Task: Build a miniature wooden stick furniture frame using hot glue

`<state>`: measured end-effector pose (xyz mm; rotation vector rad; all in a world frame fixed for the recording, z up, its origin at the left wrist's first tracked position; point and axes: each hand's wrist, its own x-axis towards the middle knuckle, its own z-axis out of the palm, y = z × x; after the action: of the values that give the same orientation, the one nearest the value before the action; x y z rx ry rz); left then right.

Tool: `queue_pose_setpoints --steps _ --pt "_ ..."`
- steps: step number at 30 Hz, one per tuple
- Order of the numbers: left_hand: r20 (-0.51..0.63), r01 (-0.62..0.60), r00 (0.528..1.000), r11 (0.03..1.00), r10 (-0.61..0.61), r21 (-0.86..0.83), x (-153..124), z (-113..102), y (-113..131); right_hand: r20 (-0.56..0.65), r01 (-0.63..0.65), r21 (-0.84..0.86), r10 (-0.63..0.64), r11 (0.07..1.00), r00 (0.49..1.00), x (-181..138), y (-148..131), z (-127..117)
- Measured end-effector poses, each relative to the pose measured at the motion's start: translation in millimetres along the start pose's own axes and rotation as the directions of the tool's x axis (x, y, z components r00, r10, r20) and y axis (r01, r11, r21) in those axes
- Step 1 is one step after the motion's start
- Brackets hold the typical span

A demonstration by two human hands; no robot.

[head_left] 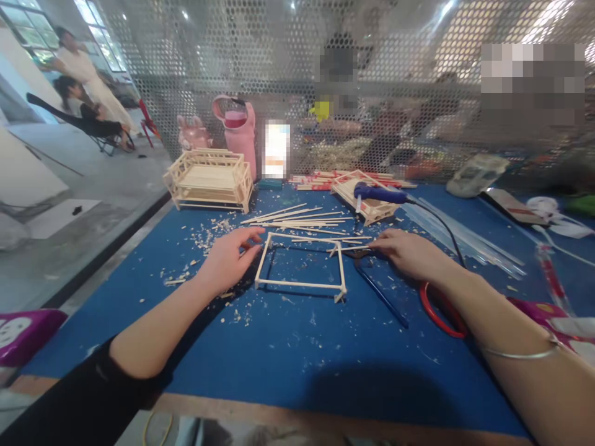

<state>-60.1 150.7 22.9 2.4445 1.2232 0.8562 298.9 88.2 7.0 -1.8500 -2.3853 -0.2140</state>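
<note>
A rectangular frame of thin pale wooden sticks (300, 285) with short corner legs lies on the blue tabletop (274, 347). Beside its left end is my left hand (232, 260), thumb and fingers apart, holding nothing. My right hand (404, 251) pinches a thin wooden stick (356, 248), whose far end reaches the frame's back right corner. Just below that hand lies a tool with a long blue handle (383, 300); its head is partly covered. A red looped handle (439, 316) sits under my right forearm. Several loose wooden sticks (297, 217) are spread behind the frame.
At the back left stands a small wooden bench model (209, 179) before a pink bottle (240, 139). A blue glue gun (383, 194) rests on another wooden model (372, 210). Clear glue sticks (469, 238) lie right. A perforated metal screen (279, 68) rises behind; wood chips litter the table.
</note>
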Motion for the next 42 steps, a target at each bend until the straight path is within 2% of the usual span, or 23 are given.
queue_pose_setpoints --steps 3,5,6,8,10,12,15,17,19,21,28,42 --pt "-0.163 -0.027 0.986 0.999 0.034 0.042 -8.2 -6.1 12.6 0.011 0.026 0.005 -0.026 1.0 1.0 3.5 4.0 4.6" --pt "-0.285 -0.133 0.944 0.983 0.164 0.125 -16.5 -6.9 32.3 -0.051 -0.007 0.012 0.008 1.0 0.999 -0.1 -2.3 -1.7" --pt "-0.31 -0.211 0.914 0.959 0.263 0.189 -20.8 -5.4 45.0 -0.101 -0.025 0.03 0.028 0.999 0.994 -3.7 -8.9 -7.7" --pt "-0.197 -0.4 0.87 0.881 0.451 0.253 -28.0 1.5 72.0 -0.208 -0.02 0.121 0.045 0.992 0.977 -12.9 -28.2 -23.5" --pt "-0.08 -0.436 0.877 0.855 0.473 0.282 -31.4 11.6 94.3 -0.212 0.104 0.314 -0.037 0.944 0.977 -22.4 -51.9 -39.3" --pt "-0.019 -0.421 0.891 0.841 0.454 0.341 -30.9 21.8 106.4 -0.153 0.147 0.474 -0.084 0.868 0.985 -29.2 -73.6 -48.9" --pt "-0.002 -0.383 0.909 0.838 0.416 0.389 -27.4 32.2 106.4 0.006 0.04 0.583 -0.053 0.811 0.999 -31.8 -93.8 -46.9" --pt "-0.004 -0.374 0.913 0.843 0.408 0.387 -26.3 35.8 101.0 0.123 -0.059 0.633 -0.025 0.772 0.992 -30.0 -99.0 -38.7" --pt "0.007 -0.381 0.912 0.842 0.409 0.382 -26.6 38.1 96.4 0.184 -0.118 0.674 -0.011 0.729 0.983 -27.6 -100.5 -30.7" --pt "0.023 -0.397 0.907 0.837 0.42 0.377 -27.7 39.5 94.3 0.181 -0.126 0.69 -0.001 0.713 0.984 -26.1 -100.5 -25.7" --pt "0.061 -0.419 0.902 0.837 0.427 0.352 -28.6 39.9 95.0 0.1 -0.032 0.671 -0.047 0.741 0.994 -27.5 -99.4 -24.0" --pt "0.039 -0.407 0.906 0.84 0.422 0.357 -29.1 39.9 92.7 0.055 0.05 0.621 -0.107 0.783 0.993 -27.3 -98.7 -25.0"
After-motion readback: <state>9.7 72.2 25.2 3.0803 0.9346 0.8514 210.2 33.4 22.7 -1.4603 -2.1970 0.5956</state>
